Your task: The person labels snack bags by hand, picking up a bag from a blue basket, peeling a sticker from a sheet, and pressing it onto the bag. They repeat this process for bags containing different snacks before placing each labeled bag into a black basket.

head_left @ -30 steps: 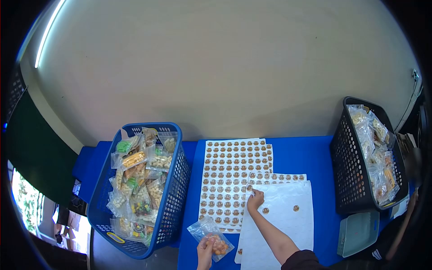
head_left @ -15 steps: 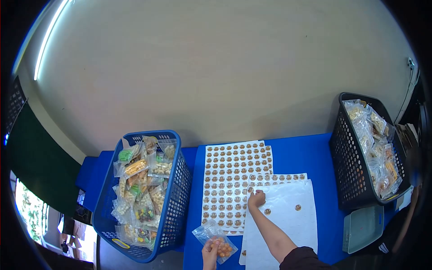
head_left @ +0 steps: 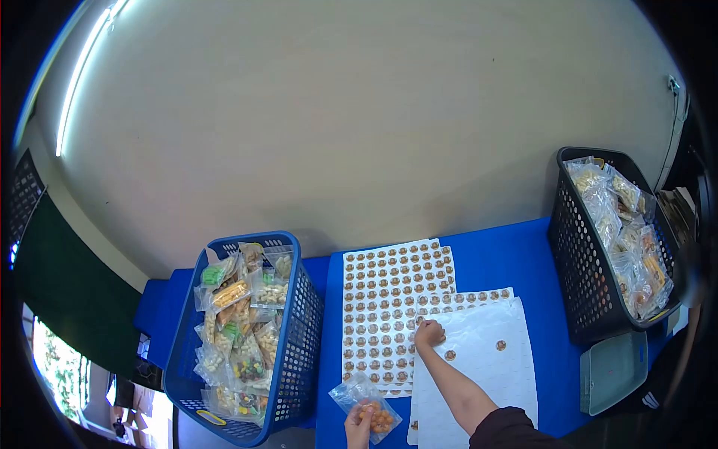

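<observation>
At the table's front edge, my left hand [head_left: 358,427] is closed on a clear plastic bag [head_left: 381,417] of round orange-brown snacks. My right hand [head_left: 430,334] is closed, fingers curled down, at the upper left corner of a mostly bare white sheet [head_left: 479,385]. Whatever its fingertips hold, if anything, is hidden. Two round brown stickers remain on that sheet, one [head_left: 450,355] close to my wrist and another [head_left: 501,346] farther right. Beneath and to the left lies a sheet full of round stickers [head_left: 384,303], with more sticker sheets partly covered.
A blue basket [head_left: 295,352] of bagged snacks stands on the left. On the right, a black basket [head_left: 572,247] holds more bags, with a grey-green plastic tray [head_left: 615,374] in front of it. The blue-covered table [head_left: 508,254] backs onto a plain wall.
The view has tilted slightly, shifting the whole scene. My right hand stays closed at the sheet's corner, and my left hand keeps hold of the snack bag.
</observation>
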The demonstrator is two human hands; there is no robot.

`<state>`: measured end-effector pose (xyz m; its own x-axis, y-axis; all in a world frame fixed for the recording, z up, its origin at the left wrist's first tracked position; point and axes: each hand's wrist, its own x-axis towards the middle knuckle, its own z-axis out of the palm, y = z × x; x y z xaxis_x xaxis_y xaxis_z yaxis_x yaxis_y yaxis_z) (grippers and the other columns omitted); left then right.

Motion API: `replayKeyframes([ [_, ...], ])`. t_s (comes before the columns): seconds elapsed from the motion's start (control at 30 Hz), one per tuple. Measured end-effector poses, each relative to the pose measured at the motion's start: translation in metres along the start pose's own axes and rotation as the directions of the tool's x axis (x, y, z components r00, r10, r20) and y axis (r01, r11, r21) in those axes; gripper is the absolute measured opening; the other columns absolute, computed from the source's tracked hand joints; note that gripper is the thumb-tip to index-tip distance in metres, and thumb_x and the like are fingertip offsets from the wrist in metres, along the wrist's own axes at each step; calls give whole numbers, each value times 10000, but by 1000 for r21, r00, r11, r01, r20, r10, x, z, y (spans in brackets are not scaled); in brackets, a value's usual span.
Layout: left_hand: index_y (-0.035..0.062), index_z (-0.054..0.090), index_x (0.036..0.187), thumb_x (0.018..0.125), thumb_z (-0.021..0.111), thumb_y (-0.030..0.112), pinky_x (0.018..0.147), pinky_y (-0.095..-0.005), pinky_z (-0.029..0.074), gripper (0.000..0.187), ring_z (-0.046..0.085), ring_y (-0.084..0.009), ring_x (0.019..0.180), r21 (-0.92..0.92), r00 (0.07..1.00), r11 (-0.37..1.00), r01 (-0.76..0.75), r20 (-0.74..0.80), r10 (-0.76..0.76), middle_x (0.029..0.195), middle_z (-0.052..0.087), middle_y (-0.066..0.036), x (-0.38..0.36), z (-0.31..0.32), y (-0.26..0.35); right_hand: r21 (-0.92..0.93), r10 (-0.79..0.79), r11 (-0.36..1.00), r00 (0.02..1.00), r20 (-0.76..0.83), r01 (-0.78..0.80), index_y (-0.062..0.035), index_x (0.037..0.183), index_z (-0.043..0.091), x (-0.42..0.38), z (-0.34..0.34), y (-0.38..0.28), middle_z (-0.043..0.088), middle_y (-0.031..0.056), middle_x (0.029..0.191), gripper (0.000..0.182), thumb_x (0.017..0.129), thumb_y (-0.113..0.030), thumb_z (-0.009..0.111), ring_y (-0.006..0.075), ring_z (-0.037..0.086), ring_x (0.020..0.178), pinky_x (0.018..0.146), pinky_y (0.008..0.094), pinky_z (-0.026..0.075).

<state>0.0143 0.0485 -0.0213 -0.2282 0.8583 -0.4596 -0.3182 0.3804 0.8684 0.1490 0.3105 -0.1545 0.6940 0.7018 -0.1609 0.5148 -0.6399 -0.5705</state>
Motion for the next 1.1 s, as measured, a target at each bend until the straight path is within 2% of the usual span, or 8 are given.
replayKeyframes([
  [0.2, -18, 487, 1097, 840, 537, 110, 707, -239, 485, 292, 579, -143, 828, 9, 995, 997, -77, -64, 78, 961, 574, -101, -6, 26, 19, 7, -55, 998, 994, 96, 54, -46, 792, 603, -4, -2, 2, 607, 95, 774, 149, 754, -181, 553, 236, 559, 793, 717, 360, 402],
  [0.3, -18, 477, 1100, 840, 534, 104, 712, -248, 487, 293, 577, -152, 842, 6, 995, 995, -95, -40, 95, 969, 570, -109, -9, 27, 19, 634, -214, 714, 770, 602, -297, -34, 773, 593, -4, -22, 21, 594, 69, 826, 104, 750, -135, 588, 178, 542, 747, 690, 316, 418],
  [0.4, -14, 436, 1110, 840, 524, 89, 720, -276, 495, 302, 579, -170, 852, -29, 993, 993, -111, -46, 110, 989, 554, -117, -18, 30, 22, 660, -326, 575, 604, 728, -484, -1, 846, 568, -20, -63, 35, 581, 74, 826, 91, 781, -64, 560, 134, 541, 698, 629, 262, 449],
  [0.53, -12, 399, 1102, 813, 550, 52, 722, -278, 493, 332, 579, -185, 849, -190, 998, 981, -39, 44, 48, 996, 545, -128, -22, 28, 20, 651, -384, 461, 526, 759, -603, 5, 923, 551, -65, -181, 28, 575, 61, 851, 124, 808, -33, 530, 123, 542, 717, 670, 251, 467],
  [0.67, -7, 405, 1103, 822, 532, 45, 728, -286, 497, 312, 575, -189, 881, -256, 981, 967, 3, 188, 46, 1006, 543, -131, -30, 44, 34, 705, -534, 456, 466, 705, -544, 7, 921, 548, -82, -243, 40, 580, 75, 881, 126, 803, -36, 550, 123, 558, 758, 744, 271, 481],
  [0.9, 16, 406, 1166, 865, 494, 125, 769, -263, 472, 332, 567, -160, 905, -106, 922, 984, -140, 350, 169, 1053, 542, -114, -55, 79, 59, 823, -660, 515, 502, 559, -239, -14, 860, 611, -120, -314, 55, 580, 68, 914, 117, 772, -91, 611, 152, 556, 803, 772, 285, 436],
  [1.0, 17, 429, 1152, 872, 489, 132, 781, -238, 445, 309, 547, -135, 914, -147, 901, 979, -142, 390, 189, 1046, 546, -119, -69, 88, 62, 805, -771, 497, 591, 239, 323, -40, 758, 643, -134, -321, 65, 514, 85, 1042, 63, 731, -96, 656, 167, 504, 914, 817, 295, 389],
  [1.1, 21, 437, 1147, 882, 475, 154, 781, -237, 442, 300, 544, -129, 914, -92, 899, 987, -133, 407, 159, 1027, 553, -106, -77, 91, 60, 685, -768, 535, 624, 148, 495, -48, 731, 648, -146, -332, 70, 443, 95, 1131, 97, 686, -119, 696, 208, 407, 1051, 890, 338, 325],
])
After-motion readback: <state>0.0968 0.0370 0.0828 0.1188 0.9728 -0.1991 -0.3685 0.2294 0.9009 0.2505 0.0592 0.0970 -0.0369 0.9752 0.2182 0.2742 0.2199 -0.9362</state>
